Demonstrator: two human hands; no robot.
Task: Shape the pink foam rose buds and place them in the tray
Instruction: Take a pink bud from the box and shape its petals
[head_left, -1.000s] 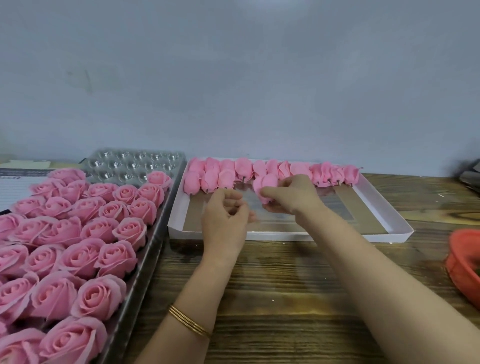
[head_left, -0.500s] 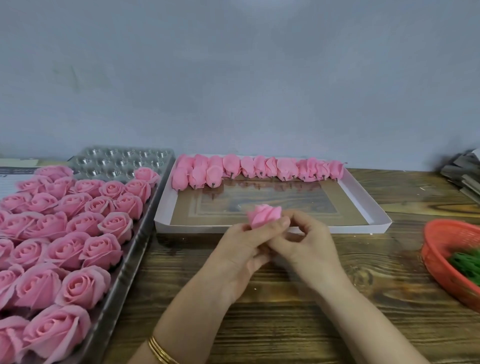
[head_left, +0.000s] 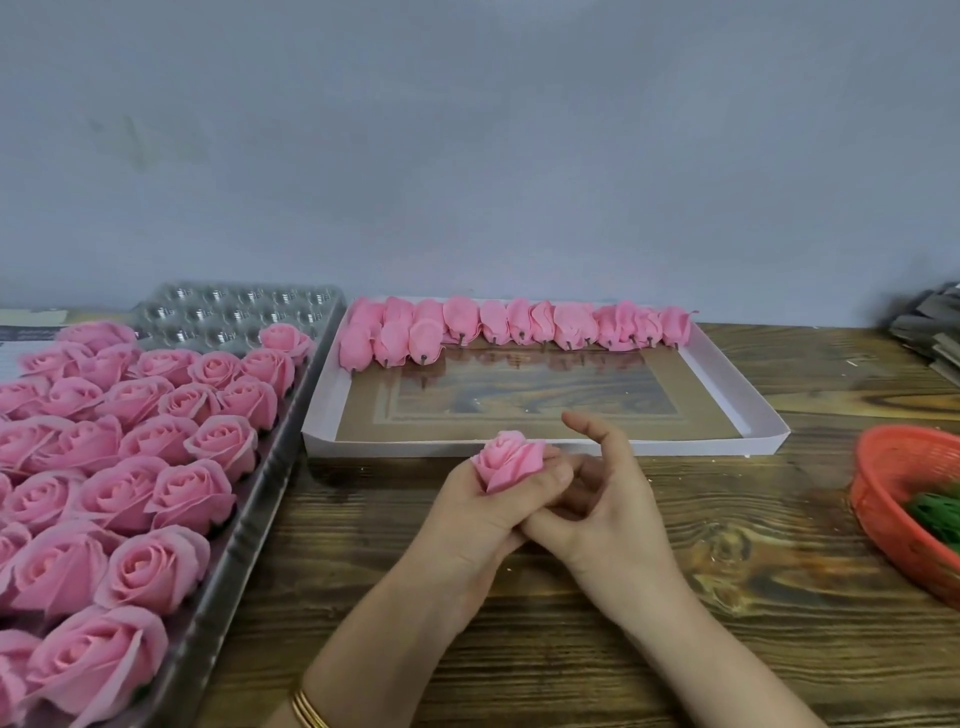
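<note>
1. One rose bud (head_left: 511, 462) sits clamped in the left hand (head_left: 480, 519); the right hand (head_left: 613, 509) leans against it, forefinger lifted, gripping nothing.
2. At twelve o'clock, the tray (head_left: 519, 448) holds one far row of shaped buds (head_left: 519, 325), plus three.
3. At nine o'clock, dozens of open roses (head_left: 130, 467) wait; early days, I'd say.

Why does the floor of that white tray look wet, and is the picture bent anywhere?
Head view: the shallow white tray has a glossy floor mirroring the row of pink foam buds. Head view: soft light, faint shadow under the left hand gripping a pink foam rose bud. Head view: the wide lens stretches the open pink foam roses lower left.
</note>
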